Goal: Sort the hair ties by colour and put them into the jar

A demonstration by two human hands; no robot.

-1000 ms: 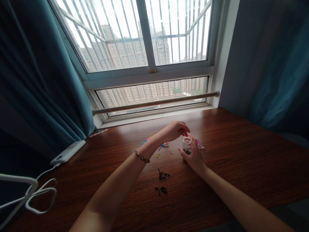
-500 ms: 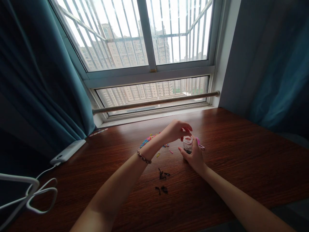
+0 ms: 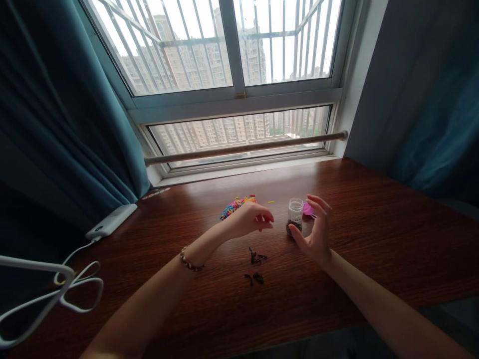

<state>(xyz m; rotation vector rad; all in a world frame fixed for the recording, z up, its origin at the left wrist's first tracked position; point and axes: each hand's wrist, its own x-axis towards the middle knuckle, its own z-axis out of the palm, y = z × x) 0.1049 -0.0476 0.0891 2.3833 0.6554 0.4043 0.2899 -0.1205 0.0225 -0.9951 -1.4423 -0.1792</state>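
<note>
A clear jar [image 3: 295,209] stands upright on the table, its bottom part filled with small dark pieces. My right hand [image 3: 316,234] is beside the jar, thumb at its lower front and fingers spread apart on its right; I cannot tell whether the thumb touches it. My left hand [image 3: 251,219] hovers left of the jar, fingers loosely bent and apart, with nothing visible between them. Behind it lies a pile of small multicoloured pieces [image 3: 229,210], partly covered by the hand. Nearer to me are two little groups of dark pieces [image 3: 256,258].
A pink object [image 3: 308,210] lies just right of the jar. One yellow piece [image 3: 271,202] rests behind my left fingers. At the table's left edge are a white power bank [image 3: 112,222] and a looped white cable [image 3: 80,309]. A window [image 3: 239,134] with a rail borders the back.
My left hand has moved from above the jar's mouth down and left, towards the multicoloured pile. My right hand's fingers have spread away from the jar. The view has tilted slightly down.
</note>
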